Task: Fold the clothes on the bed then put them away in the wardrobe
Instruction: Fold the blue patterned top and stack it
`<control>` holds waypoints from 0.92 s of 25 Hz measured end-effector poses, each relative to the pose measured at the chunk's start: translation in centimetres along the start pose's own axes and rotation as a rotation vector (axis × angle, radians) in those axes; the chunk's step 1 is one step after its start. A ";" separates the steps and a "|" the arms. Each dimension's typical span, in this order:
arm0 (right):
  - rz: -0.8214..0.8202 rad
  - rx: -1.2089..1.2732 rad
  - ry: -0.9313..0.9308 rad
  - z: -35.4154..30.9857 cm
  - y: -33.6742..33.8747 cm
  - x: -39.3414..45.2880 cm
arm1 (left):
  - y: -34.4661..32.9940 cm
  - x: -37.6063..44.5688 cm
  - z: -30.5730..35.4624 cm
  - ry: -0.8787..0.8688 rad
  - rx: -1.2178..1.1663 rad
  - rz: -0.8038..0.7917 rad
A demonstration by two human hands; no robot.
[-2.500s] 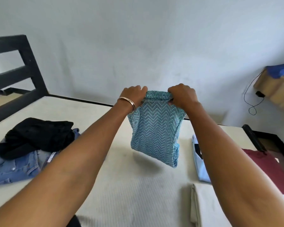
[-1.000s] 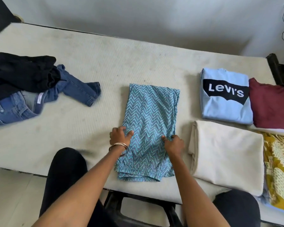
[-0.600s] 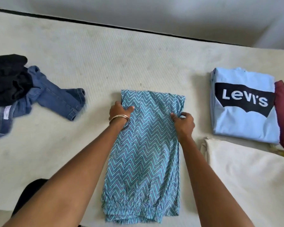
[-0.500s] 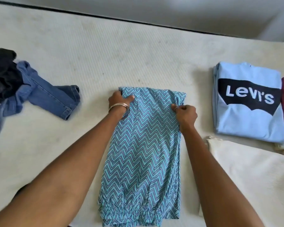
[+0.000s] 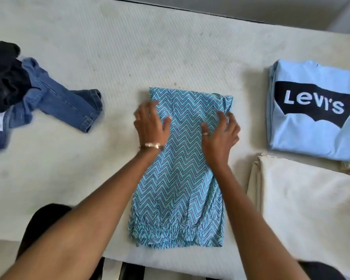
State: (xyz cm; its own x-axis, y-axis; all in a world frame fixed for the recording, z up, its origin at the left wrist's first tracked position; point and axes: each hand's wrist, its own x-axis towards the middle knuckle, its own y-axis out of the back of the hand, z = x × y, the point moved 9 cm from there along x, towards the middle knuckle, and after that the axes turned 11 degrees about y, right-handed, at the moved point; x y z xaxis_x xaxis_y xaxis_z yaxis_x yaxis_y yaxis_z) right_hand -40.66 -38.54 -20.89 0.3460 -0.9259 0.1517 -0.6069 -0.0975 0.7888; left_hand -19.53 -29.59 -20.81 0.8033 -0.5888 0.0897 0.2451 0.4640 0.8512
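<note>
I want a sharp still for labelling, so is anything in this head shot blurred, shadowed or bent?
Head view: the left hand and right hand on the zigzag garment are motion-smeared, fingers soft; the jeans at the left edge are blurred too; the Levi's shirt print reads clearly; soft daylight, faint shadows left of the folded piles; the mattress far edge bows from the wide lens.

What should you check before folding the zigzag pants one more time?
1. Zigzag pants lie flat on the bed: ok.
2. Left hand on the left edge: ok.
3. Right hand on the right edge: ok, though cloth bunches by its fingers.
4. Far edge smooth: not ok, right corner rumpled.
5. Room beside the Levi's shirt and cream cloth: ok.
6. Layers underneath even: cannot tell.
</note>
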 end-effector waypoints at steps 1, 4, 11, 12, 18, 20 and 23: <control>-0.064 -0.057 0.168 -2.2 -0.8 -2.8 | 0.6 -3.7 1.7 -0.216 0.040 0.008; -0.315 -0.207 0.550 -3.0 -3.4 -12.4 | 0.3 -13.9 1.2 -0.588 0.232 -0.126; -0.394 -0.428 0.189 4.3 2.4 -17.8 | 2.6 -20.8 -3.4 -0.493 0.397 -0.306; -0.377 -0.406 0.317 2.2 2.6 -18.3 | 3.4 -22.7 -2.6 -0.648 0.358 -0.314; -0.765 -0.526 0.868 -2.5 -0.7 -27.4 | 3.3 -27.6 -7.8 -0.610 0.751 -0.751; -0.846 -0.598 0.709 -1.3 -1.1 -27.4 | 3.4 -27.0 -8.2 -0.486 0.797 -0.761; -0.830 -0.601 0.672 -1.6 -1.3 -26.7 | 3.8 -26.5 -6.0 -0.581 0.770 -0.622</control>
State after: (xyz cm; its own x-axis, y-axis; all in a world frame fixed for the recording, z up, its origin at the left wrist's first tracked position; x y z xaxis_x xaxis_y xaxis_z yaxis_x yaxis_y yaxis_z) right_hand -47.93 -13.09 -25.01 0.8789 -0.2732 -0.3911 0.3387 -0.2201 0.9148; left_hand -36.61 -8.31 -23.09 0.2384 -0.8839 -0.4025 -0.0457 -0.4242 0.9044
